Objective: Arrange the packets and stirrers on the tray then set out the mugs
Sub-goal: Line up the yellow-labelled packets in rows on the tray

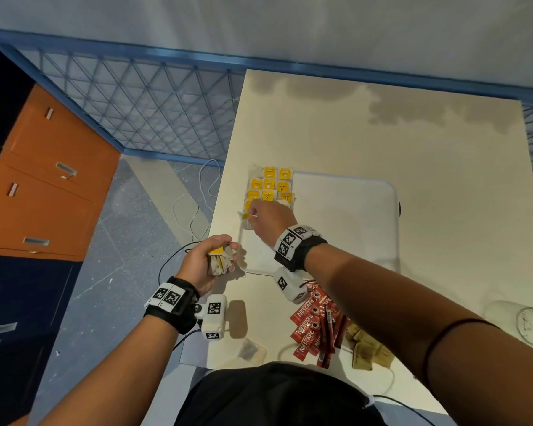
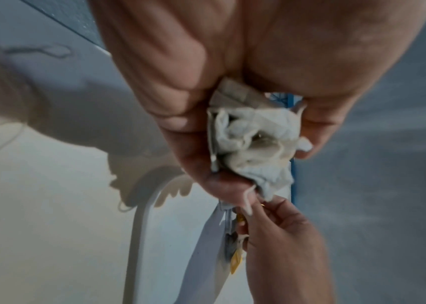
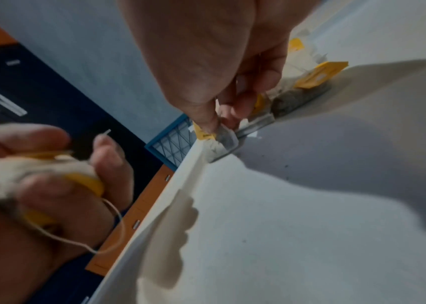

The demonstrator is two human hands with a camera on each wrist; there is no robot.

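Observation:
A white tray (image 1: pixel 351 216) lies on the cream table, with several yellow-tagged tea bags (image 1: pixel 271 184) laid in rows at its far left corner. My right hand (image 1: pixel 266 218) pinches one tea bag (image 3: pixel 226 135) by its yellow tag at the tray's left rim, just below those rows. My left hand (image 1: pixel 211 259) hovers at the table's left edge and grips a bunch of tea bags (image 2: pixel 253 142) with strings hanging loose. Red Nescafe packets (image 1: pixel 316 324) lie near me, below my right wrist.
Brown packets (image 1: pixel 366 348) and one loose tea bag (image 1: pixel 250 350) lie at the table's near edge. A glass mug (image 1: pixel 523 325) lies on its side at the right. Orange drawers (image 1: pixel 43 179) and cables on the floor are to the left of the table.

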